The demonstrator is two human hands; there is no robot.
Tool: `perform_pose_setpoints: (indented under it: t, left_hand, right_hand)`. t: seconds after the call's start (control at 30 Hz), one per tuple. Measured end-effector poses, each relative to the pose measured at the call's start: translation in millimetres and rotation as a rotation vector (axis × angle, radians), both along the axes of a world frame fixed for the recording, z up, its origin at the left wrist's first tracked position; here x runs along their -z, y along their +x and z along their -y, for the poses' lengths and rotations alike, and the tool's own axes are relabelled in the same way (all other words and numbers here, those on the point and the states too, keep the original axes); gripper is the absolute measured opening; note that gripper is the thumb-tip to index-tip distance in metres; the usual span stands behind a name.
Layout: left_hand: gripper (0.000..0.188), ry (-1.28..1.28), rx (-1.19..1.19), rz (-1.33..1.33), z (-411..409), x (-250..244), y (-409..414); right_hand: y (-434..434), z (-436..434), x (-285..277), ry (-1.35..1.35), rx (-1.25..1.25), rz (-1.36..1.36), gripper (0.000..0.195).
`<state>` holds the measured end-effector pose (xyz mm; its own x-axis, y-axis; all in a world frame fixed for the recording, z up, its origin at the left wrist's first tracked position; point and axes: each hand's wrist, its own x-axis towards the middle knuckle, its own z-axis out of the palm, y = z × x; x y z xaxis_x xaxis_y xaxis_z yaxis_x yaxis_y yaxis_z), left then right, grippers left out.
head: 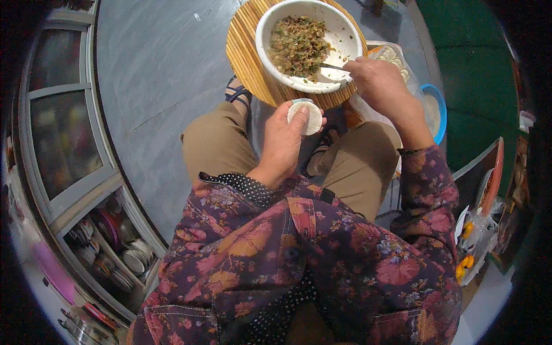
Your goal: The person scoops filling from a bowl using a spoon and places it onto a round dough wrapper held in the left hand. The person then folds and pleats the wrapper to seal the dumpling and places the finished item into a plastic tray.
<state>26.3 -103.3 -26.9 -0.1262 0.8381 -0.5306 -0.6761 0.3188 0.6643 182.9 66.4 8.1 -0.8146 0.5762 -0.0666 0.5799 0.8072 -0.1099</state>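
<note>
A round white dough wrapper [311, 121] lies across the fingers of my left hand [282, 133], with the thumb pressed on its face. My right hand [379, 79] grips a thin metal utensil [333, 67] at the bowl's right rim; its far end reaches towards the food, and the handle is hidden in my fist. Chopped filling [299, 45] with green bits is heaped on the left side of the white bowl [340, 79]. The bowl stands on a round striped wooden board or stool top [243, 47] in front of my knees.
Beyond my right hand, pale shaped dough pieces [392, 58] lie in a plastic-lined container. A blue-rimmed basin [440, 114] with pale contents sits on the right. Left is a glass-doored cabinet [69, 138] with stacked dishes [138, 258]. A plastic bag [478, 246] with orange items lies lower right.
</note>
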Motion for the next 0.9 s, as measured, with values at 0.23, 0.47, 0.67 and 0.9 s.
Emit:
perform_pose_setpoints:
  t: [0.23, 0.47, 0.67, 0.9]
  left_hand:
    - [0.026, 0.009, 0.007, 0.020, -1.4, 1.7, 4.4]
    - [0.026, -0.018, -0.028, 0.054, -0.6, 8.3, 6.2]
    - [0.023, -0.038, -0.098, 0.122, 2.8, 18.3, 6.1]
    - [0.024, -0.058, -0.146, 0.181, 3.4, 25.9, 8.3]
  right_hand:
    - [-5.8, 0.8, -3.2, 0.003, 0.053, 0.052, 0.019]
    - [-2.8, 2.7, 6.6, -0.132, 0.034, 0.170, 0.021]
    - [-2.7, -6.1, 0.3, -0.146, 0.148, 0.112, 0.019]
    - [2.5, -13.0, 11.2, -0.064, 0.128, 0.109, 0.019]
